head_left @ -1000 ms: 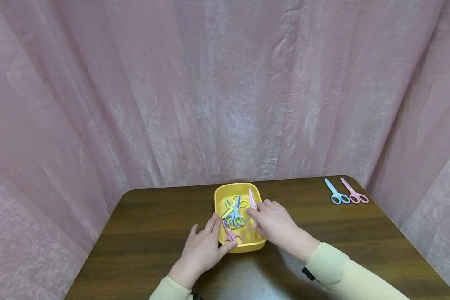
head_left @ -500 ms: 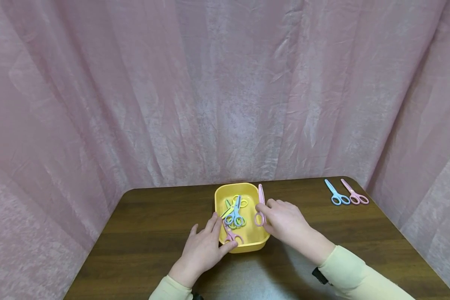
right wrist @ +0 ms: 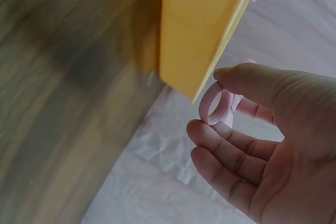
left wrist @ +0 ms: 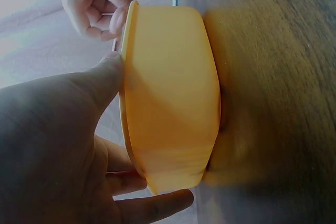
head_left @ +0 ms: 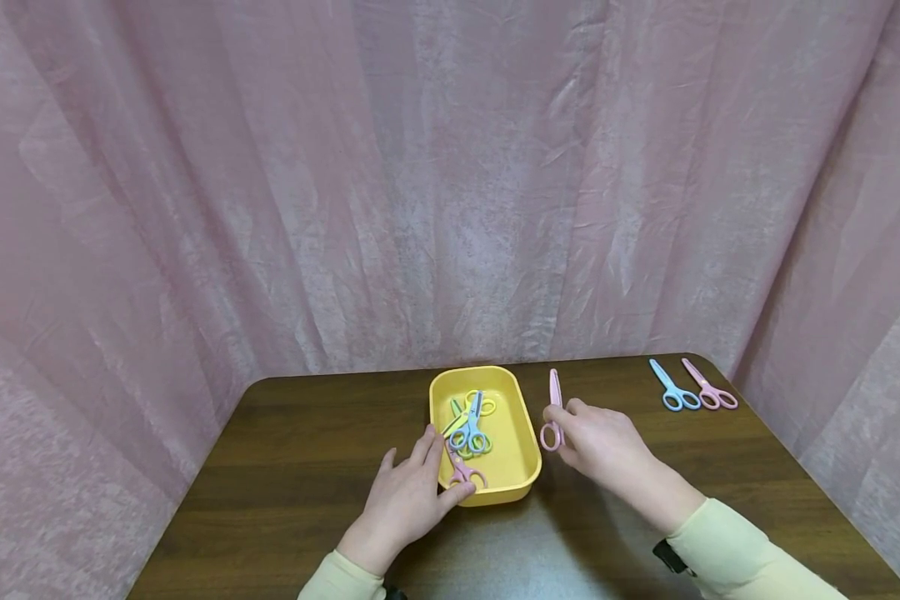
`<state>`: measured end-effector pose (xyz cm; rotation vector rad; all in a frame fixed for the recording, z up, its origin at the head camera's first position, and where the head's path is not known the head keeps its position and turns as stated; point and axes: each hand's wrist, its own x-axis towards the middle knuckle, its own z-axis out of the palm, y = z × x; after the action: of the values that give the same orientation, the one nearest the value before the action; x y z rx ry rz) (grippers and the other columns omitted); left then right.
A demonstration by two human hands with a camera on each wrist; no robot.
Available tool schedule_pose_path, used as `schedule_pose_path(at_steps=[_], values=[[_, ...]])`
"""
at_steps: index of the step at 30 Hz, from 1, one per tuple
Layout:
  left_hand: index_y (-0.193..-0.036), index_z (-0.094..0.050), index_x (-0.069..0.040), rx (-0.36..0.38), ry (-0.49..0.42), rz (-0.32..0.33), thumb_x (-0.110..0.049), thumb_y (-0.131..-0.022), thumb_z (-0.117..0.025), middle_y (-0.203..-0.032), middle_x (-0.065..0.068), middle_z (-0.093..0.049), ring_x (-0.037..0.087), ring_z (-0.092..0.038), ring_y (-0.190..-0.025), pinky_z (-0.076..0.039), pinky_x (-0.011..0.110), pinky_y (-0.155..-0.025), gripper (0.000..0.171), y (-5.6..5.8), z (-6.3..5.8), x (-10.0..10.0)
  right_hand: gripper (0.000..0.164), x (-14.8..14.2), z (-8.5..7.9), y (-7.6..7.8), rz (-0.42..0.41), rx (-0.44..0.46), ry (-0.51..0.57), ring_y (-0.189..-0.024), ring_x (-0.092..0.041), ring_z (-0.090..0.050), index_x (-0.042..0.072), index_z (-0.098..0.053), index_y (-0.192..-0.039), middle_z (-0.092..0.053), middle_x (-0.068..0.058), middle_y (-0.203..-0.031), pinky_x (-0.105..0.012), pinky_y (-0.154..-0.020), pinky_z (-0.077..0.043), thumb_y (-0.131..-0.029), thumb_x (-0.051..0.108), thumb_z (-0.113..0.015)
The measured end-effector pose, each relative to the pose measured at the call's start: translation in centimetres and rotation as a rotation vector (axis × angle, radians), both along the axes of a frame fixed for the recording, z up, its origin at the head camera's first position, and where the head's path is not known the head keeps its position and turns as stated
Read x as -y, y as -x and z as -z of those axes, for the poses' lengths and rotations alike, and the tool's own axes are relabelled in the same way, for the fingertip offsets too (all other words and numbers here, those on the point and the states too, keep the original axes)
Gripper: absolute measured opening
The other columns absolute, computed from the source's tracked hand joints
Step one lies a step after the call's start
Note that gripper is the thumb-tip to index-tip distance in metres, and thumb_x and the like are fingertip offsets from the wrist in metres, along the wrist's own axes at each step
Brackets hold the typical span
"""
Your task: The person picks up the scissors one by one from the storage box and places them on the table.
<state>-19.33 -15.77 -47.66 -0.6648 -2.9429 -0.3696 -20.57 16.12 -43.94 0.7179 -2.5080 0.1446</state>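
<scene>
My right hand [head_left: 603,442] pinches a pair of pink scissors [head_left: 555,388] by the handles, just right of the yellow tray [head_left: 528,433], blades pointing to the far side. One handle loop [right wrist: 206,103] shows between thumb and fingers in the right wrist view. My left hand [head_left: 407,500] rests its straight fingers along the tray's left side, with the thumb at the near rim. Inside the tray lie blue scissors [head_left: 471,423] on top, yellow scissors [head_left: 456,423] and green-handled ones partly under them, and small pink scissors [head_left: 459,472] near the left hand.
Blue scissors [head_left: 672,390] and pink scissors [head_left: 707,390] lie side by side at the far right of the wooden table [head_left: 307,458]. A pink curtain [head_left: 450,183] hangs behind the table's far edge.
My right hand has lifted the pink scissors out of the tray's right side and carried them rightward past the rim. The left hand has stayed in place.
</scene>
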Motion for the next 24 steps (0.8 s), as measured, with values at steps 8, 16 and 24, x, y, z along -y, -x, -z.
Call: schedule_pose_path(at_steps=[8,16,24], values=[[-0.160,-0.054,0.002,-0.011,0.001,0.004,-0.071,-0.103,-0.064,-0.168,0.023,-0.047,0.035,-0.062,-0.142,-0.041,0.071,-0.115,0.094,0.0,0.0,0.0,0.036,-1.7,0.8,-0.2,0.010,0.023,-0.017,-0.051,-0.016,-0.047,0.021,-0.067,-0.096,-0.053,0.005,-0.074,-0.037,-0.045,-0.042,-0.078,0.013,-0.097],[-0.161,-0.053,0.002,-0.005,0.001,0.005,-0.071,-0.103,-0.064,-0.168,0.023,-0.047,0.036,-0.062,-0.141,-0.041,0.071,-0.115,0.094,0.0,-0.2,0.0,0.042,-3.2,1.7,-0.4,0.023,0.060,-0.073,-0.052,-0.020,-0.051,0.020,-0.062,-0.091,-0.055,0.002,-0.073,-0.039,-0.045,-0.043,-0.075,0.013,-0.100],[-0.160,-0.053,0.002,0.000,-0.001,-0.001,-0.069,-0.103,-0.065,-0.168,0.022,-0.047,0.036,-0.062,-0.141,-0.041,0.071,-0.116,0.092,-0.1,-0.1,0.0,0.044,-4.2,2.7,-0.5,0.014,0.108,-0.084,-0.053,-0.020,-0.055,0.020,-0.062,-0.089,-0.057,0.002,-0.072,-0.040,-0.045,-0.044,-0.069,0.009,-0.099]])
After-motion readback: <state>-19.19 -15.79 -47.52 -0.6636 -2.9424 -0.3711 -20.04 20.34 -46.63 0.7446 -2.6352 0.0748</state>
